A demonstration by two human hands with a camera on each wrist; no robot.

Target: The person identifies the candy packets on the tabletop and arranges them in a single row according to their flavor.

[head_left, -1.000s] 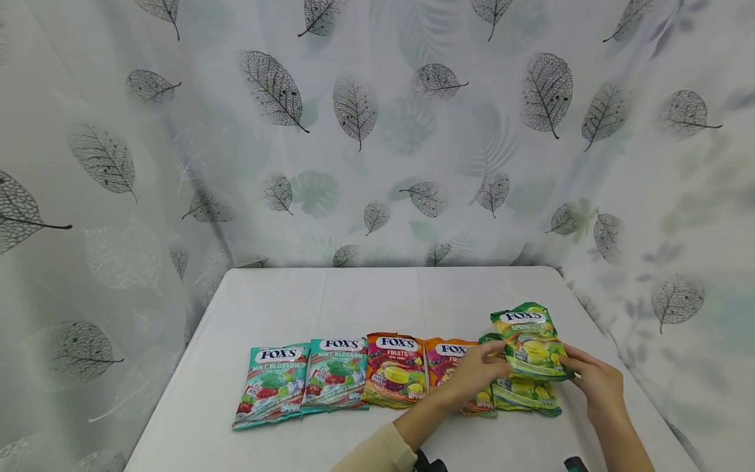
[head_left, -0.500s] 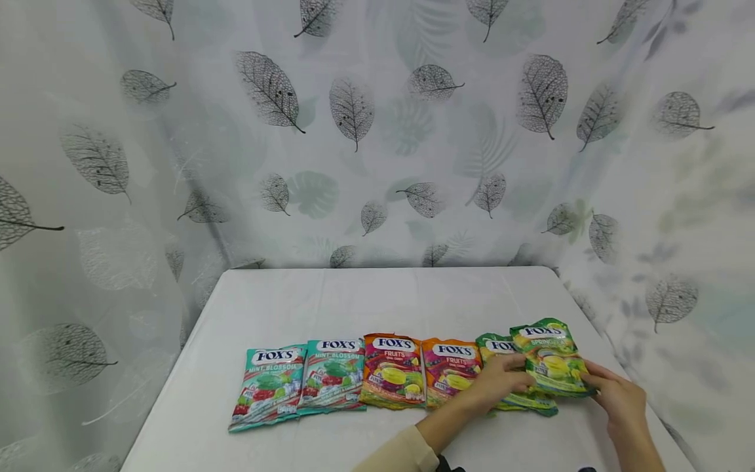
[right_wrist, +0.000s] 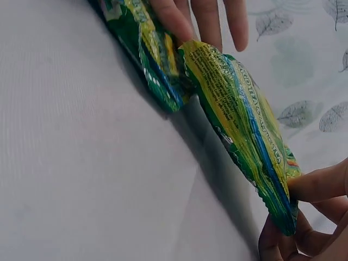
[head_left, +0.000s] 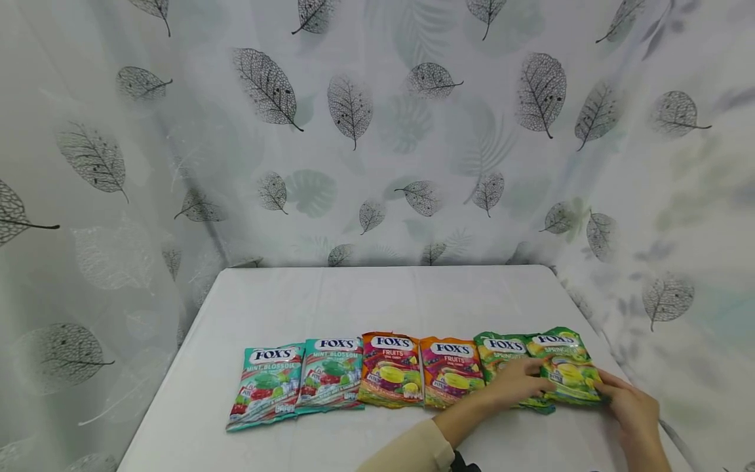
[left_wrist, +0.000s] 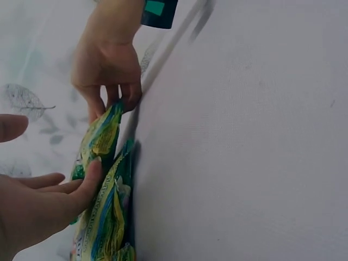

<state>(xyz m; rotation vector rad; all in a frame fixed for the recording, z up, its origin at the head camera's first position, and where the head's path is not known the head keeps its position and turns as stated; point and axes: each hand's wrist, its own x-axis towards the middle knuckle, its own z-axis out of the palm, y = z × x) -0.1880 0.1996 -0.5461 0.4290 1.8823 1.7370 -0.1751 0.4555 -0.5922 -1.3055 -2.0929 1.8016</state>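
Note:
The rightmost green candy bag (head_left: 571, 372) lies at the right end of a row on the table. My right hand (head_left: 637, 412) pinches its lower right corner, thumb on one side and fingers on the other in the right wrist view. My left hand (head_left: 514, 385) reaches over a second green candy bag (head_left: 497, 353), its fingertips at the rightmost bag's left edge. Fairly straight fingers show on that left hand (right_wrist: 209, 19) in the right wrist view. The two green bags overlap slightly or touch where they meet.
Leftward along the row lie two orange-red candy bags (head_left: 389, 373) and two teal candy bags (head_left: 268, 387). White cloth covers the table (head_left: 366, 298). A leaf-print curtain (head_left: 377, 164) hangs behind and at both sides.
The rightmost green bag has moved right and down from above the other green bag to beside it, uncovering that bag. Both hands have moved right with it.

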